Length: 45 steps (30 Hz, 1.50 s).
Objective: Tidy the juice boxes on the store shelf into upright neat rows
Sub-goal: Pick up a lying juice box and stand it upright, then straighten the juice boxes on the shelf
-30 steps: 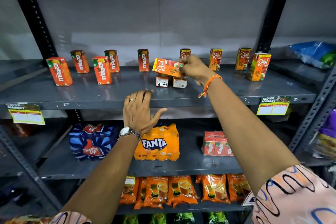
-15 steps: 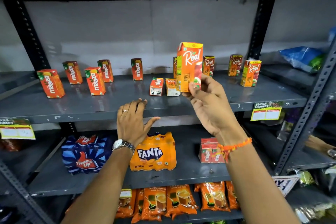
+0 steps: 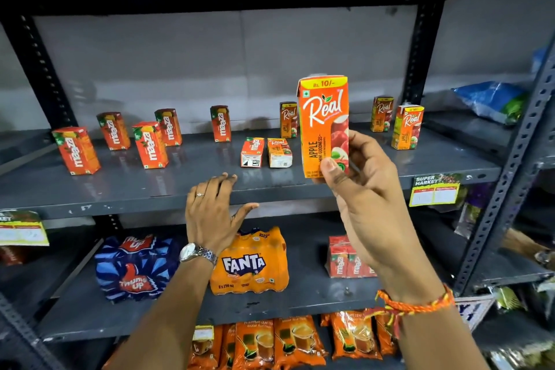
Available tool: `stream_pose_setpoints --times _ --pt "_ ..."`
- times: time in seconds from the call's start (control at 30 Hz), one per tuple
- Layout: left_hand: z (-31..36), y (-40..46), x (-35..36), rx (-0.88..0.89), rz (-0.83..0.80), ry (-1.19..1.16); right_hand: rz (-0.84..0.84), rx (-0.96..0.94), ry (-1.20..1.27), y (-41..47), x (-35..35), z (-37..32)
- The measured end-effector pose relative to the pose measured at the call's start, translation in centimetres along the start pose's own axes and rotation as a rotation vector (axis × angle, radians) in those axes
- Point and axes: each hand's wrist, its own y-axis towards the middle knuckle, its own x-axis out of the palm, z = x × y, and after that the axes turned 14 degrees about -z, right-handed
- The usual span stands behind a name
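Early days. Right hand (image 3: 365, 189), centre-right of frame, fingers closed around an upright Real apple carton (image 3: 324, 126), held clear of the shelf (image 3: 180, 186). Left hand (image 3: 211, 213) spread, empty, on the shelf lip. Two cartons (image 3: 265, 152) lie toppled mid-frame; the standing ones remain scattered, unaligned.

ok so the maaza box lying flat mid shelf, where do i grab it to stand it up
Probably by its two long side faces, coming from the front and above. The fallen Maaza box lies on its back with its bottom end toward you. Mind the fallen Real box close on its right; the left side is open. The left hand is free and nearest.
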Motion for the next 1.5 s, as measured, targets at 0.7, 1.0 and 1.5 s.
stream_pose_setpoints --times 0.7,1.0,1.5 --pt "0.2 0.3 -0.3 -0.004 0.008 0.023 0.305 0.484 -0.635 17.6 -15.5 10.8" --pt "0.3 0.2 -0.3 -0.005 0.003 0.010 0.291 0.562 -0.889 18.0 -15.1 10.7" --pt "-0.1 0.5 0.1 0.006 -0.006 -0.023 0.165 0.248 -1.221 14.7 -6.0 10.2"
